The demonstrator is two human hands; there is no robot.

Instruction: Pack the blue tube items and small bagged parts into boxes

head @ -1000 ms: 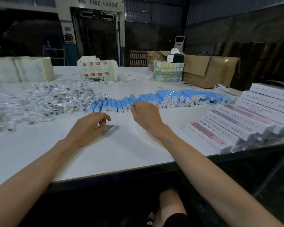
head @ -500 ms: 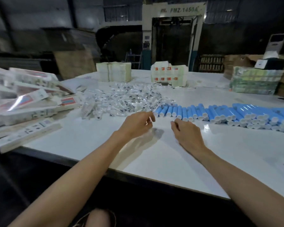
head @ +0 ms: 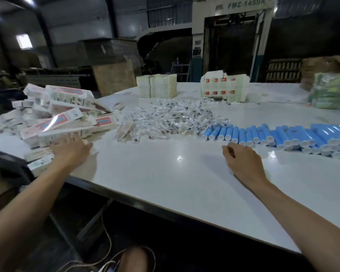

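A long row of blue tubes [head: 283, 137] with white caps lies across the right half of the white table [head: 175, 173]. A heap of small clear bagged parts [head: 171, 119] sits in the middle. At the left edge is a loose pile of flat white boxes [head: 63, 116] with red and blue print. My left hand [head: 70, 149] reaches into the foot of that pile, fingers spread against a box. Just in front of the tubes' left end, my right hand [head: 241, 157] rests on the table, loosely curled and holding nothing.
Two stacks of white packs [head: 157, 85] [head: 225, 88] stand at the back of the table. A green wrapped bundle [head: 331, 91] sits far right. A dark chair back [head: 6, 163] is at my lower left; cables hang under the table edge.
The view has swung left, bringing the box pile into sight. My left hand moved from the bagged parts over to the boxes. My right hand stayed by the tubes.
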